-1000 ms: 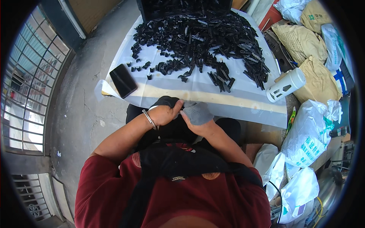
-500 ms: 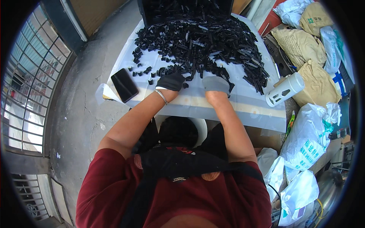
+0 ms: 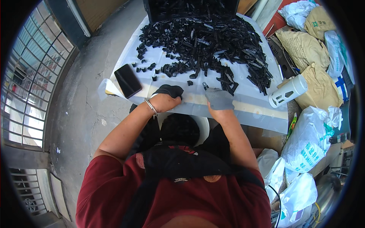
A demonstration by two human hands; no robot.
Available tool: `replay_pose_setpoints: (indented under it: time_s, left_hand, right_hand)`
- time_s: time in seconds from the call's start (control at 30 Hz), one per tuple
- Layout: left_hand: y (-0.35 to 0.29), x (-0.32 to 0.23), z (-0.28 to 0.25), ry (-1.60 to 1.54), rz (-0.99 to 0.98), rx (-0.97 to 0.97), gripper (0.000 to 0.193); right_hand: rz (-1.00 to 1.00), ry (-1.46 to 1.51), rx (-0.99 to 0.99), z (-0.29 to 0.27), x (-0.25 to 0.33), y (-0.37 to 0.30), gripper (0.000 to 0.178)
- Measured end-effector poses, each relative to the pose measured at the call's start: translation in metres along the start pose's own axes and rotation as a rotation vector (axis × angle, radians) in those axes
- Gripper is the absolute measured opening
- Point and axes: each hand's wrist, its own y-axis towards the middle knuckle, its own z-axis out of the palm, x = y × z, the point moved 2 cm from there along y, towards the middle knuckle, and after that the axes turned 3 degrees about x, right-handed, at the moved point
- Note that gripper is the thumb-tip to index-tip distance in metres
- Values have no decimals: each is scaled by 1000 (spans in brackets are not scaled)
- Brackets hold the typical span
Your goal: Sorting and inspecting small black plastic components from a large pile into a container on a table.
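My left hand, in a black glove that leaves the thumb bare, is curled closed above the table's near edge. Whatever lies inside its fingers is hidden. To its right, my right hand wears a grey glove and is closed too. A short, slim grey metallic-looking tip pokes out from it toward the pile; its kind is unclear. Beyond both hands spreads a large heap of small black plastic pieces, some short and curved, others long and narrow. One loose black piece lies between the hands and the heap.
A dark phone lies at the table's left edge. On the right edge, a white cylindrical holder with cut-outs lies tilted. A black bin stands behind the heap. Below the table is a white bucket. Sacks crowd the right side.
Both hands have drawn back from the heap toward the near edge. The right hand has turned, and the grey tip now shows. The view has shifted slightly.
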Motion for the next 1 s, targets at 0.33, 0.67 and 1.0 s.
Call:
replay_pose_setpoints:
  time_s: [0.33,0.67,1.0]
  left_hand:
    - [-8,-33,-19,-186,-110,347,36]
    - [-32,-30,3,-568,-334,166,50]
    - [-29,-21,12,-787,-169,-10,46]
  right_hand:
    - [-283,763,40,-27,42,-5,20]
    - [-166,482,-56,-16,54,-9,26]
    - [-208,488,-184,-32,40,-22,21]
